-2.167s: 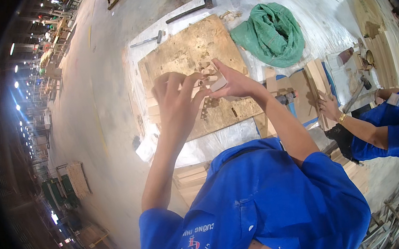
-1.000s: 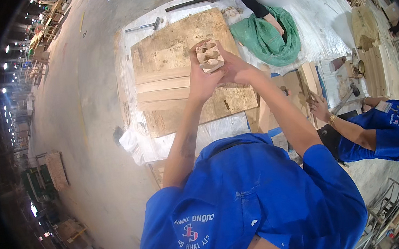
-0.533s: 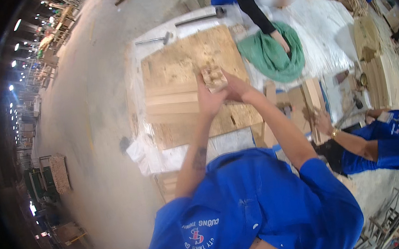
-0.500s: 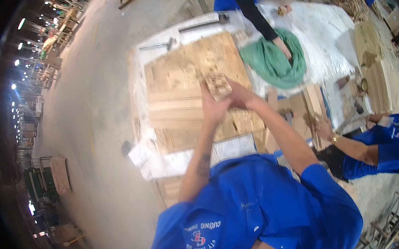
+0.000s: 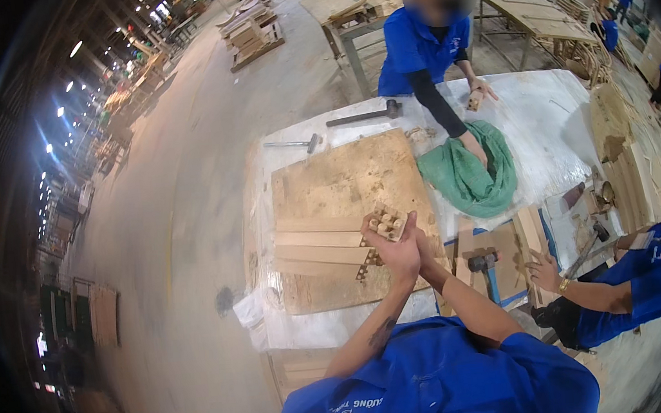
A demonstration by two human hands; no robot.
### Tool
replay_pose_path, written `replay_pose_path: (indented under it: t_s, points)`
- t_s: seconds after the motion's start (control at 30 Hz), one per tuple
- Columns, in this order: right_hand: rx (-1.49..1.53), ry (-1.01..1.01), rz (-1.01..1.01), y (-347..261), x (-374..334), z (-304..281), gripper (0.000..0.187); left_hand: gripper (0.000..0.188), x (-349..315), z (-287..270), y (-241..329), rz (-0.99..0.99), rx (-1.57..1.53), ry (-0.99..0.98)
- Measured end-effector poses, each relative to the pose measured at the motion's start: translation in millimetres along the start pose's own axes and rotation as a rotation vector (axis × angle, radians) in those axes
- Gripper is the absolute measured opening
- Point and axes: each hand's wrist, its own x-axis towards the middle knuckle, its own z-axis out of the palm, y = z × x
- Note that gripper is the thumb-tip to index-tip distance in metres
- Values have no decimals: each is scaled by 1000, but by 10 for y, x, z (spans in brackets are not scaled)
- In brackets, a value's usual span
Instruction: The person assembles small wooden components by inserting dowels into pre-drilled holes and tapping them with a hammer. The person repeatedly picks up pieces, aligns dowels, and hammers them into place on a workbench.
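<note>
Both my hands are together over the near right part of a plywood board [image 5: 343, 174]. My left hand [image 5: 399, 254] is wrapped round a bundle of wooden pieces [image 5: 386, 224], whose end faces up and shows several round dowel pegs. Pressed against it from the right is my right hand [image 5: 424, 255], its fingers partly hidden, closed on the same bundle. Just left of my hands, several flat wooden slats [image 5: 318, 243] lie side by side on the board. Their ends nearest my hands show small dark holes or pegs, too small to tell.
Across the table, a co-worker reaches into a green sack [image 5: 473, 170] and has a small wooden piece [image 5: 476, 100] by the other hand. Two hammers, one dark [image 5: 366, 115] and one metal [image 5: 293, 143], lie beyond the board. Another mallet [image 5: 489, 271] lies near a second co-worker's hand [image 5: 544, 272] at right.
The view has tilted up, so the table sits lower in it. My hands have drawn closer together round the bundle, and its pegged end shows more plainly. The slats' near ends have come into sight.
</note>
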Motion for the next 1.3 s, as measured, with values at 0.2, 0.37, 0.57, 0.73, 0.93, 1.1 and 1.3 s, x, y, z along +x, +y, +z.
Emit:
replay_pose_path:
  t_s: [0.2, 0.37, 0.57, 0.73, 0.93, 1.1, 1.3]
  points:
    - [-134, 16, -49, 116, -46, -62, 43, 73, -47, -92, -14, 80, 38, -46]
    - [-193, -139, -72, 12, 71, -265, 56, 78, 186, -311, 4, 199, 112, -365]
    - [-30, -492, 160, -271, 203, -209, 75, 82, 804, -828, -60, -321, 26, -883]
    - [-302, -520, -10, -243, 376, -299, 70, 68, 927, -698, 1, -285, 6, -980]
    - [-473, -477, 93, -483, 326, -314, 66, 61, 748, -735, -59, -192, -35, -832]
    - [-422, -502, 123, -518, 299, -338, 67, 62, 718, -716, -94, -208, 29, -838]
    - [-260, -402, 31, -442, 270, -410, 68, 59, 756, -695, -77, -108, 163, -822]
